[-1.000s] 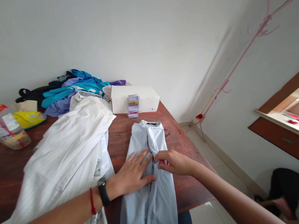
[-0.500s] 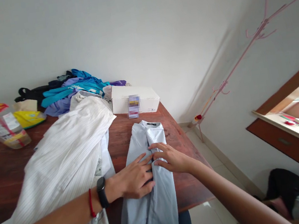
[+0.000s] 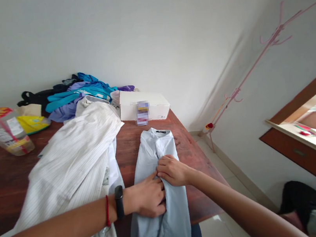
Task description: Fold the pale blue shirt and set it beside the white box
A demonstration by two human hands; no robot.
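A light grey-blue shirt [image 3: 174, 205] lies lengthwise on the wooden table, its collar with a black label at the far end. Both hands are at its front edge, about halfway along the visible part. My right hand [image 3: 172, 170] is closed, pinching the edge of the front from the right. Just to its left, my left hand [image 3: 149, 197] has its fingers curled at the same edge, gripping the cloth, with the fingertips partly hidden in the fold. The index finger of the left hand reaches up to the right fingertips. A black band and a red string circle the left wrist.
White striped shirts [image 3: 64, 168] are laid out on the left. Behind them are a heap of blue and dark clothes [image 3: 83, 92], a yellow packet [image 3: 34, 123] and a plastic cup with straw [image 3: 12, 134]. A white box [image 3: 145, 96] stands at the back; a pink coat rack [image 3: 249, 75] is beyond the table [image 3: 198, 168].
My right hand has closed from spread fingers into a pinch on the shirt edge. My left fingers have drawn together and curled at that edge. The view has shifted slightly.
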